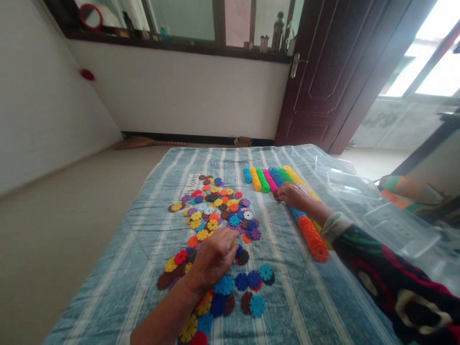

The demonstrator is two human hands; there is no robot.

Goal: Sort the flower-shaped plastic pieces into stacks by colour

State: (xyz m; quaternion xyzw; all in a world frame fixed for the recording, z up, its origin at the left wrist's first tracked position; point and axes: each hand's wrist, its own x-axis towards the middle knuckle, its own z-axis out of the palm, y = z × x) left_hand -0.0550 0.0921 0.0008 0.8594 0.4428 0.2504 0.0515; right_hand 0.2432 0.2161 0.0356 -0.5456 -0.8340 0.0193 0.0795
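Observation:
My left hand is closed over a loose spread of notched plastic discs, and a sliver of yellow disc shows at its fingertips. These flat, flower-like discs lie in many colours, among them a light blue disc near the front. My right hand pinches a brown disc at the near end of a pink row of discs. Side by side around it lie other rows, including a green row and a yellow row. An orange row lies below my right wrist.
A striped blue-grey cloth covers the surface. Clear plastic boxes stand along its right side. Beyond are a white wall, a dark red door and a broom on the floor.

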